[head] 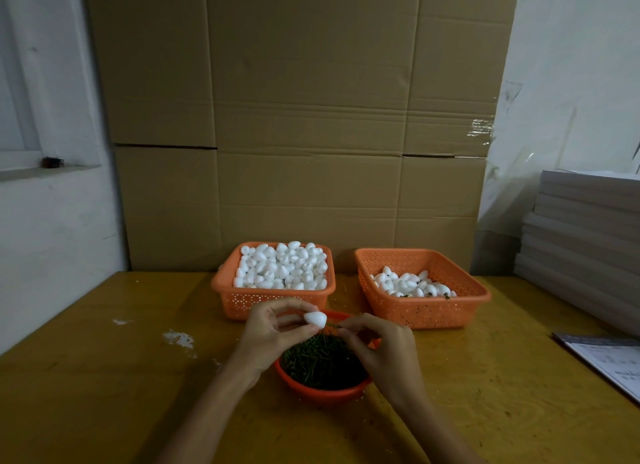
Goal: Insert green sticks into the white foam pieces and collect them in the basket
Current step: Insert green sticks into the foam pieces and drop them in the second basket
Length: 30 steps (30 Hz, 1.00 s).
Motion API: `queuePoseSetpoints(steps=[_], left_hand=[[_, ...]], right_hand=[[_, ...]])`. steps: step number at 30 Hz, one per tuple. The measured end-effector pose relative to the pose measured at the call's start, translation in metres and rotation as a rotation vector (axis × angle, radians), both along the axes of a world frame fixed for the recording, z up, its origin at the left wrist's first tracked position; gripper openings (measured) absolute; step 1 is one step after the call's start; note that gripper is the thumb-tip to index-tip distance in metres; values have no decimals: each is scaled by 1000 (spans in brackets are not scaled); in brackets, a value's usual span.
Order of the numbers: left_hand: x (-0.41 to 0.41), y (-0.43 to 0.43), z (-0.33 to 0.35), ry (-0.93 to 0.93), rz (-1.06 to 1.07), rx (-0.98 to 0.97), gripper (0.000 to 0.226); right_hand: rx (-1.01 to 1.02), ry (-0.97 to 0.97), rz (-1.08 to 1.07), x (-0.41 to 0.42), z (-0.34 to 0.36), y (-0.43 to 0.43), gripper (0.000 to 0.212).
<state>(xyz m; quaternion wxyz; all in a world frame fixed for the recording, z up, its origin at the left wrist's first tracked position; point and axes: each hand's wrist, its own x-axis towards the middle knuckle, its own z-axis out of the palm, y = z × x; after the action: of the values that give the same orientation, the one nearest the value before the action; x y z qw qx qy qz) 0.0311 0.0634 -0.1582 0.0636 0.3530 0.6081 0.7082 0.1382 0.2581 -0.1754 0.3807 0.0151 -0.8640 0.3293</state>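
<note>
left grip (273, 328) pinches a foam egg (316, 318), right grip (377, 346) a green stick (333, 325) touching it. both hover above the far rim of the orange bowl (322, 392).

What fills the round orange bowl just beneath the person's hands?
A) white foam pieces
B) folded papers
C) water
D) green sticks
D: the bowl holds a dark heap of thin green sticks.
</note>
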Motion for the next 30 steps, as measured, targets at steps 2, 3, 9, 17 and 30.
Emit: queuePoseSetpoints(steps=[2, 3, 9, 17, 30], left_hand=[[1, 1, 0, 15, 6, -16, 29], [1, 2, 0, 31, 10, -32, 28], [5, 6, -1, 118, -10, -66, 28], [5, 4, 0, 74, -43, -34, 42], [11, 4, 6, 55, -62, 64, 34]], right_hand=[[10, 1, -3, 1, 1, -1, 8], [22, 2, 0, 1, 1, -2, 8], [117, -9, 17, 3, -1, -5, 13], [-35, 13, 65, 1, 1, -7, 8], [-41, 61, 91, 2, 1, -9, 10]])
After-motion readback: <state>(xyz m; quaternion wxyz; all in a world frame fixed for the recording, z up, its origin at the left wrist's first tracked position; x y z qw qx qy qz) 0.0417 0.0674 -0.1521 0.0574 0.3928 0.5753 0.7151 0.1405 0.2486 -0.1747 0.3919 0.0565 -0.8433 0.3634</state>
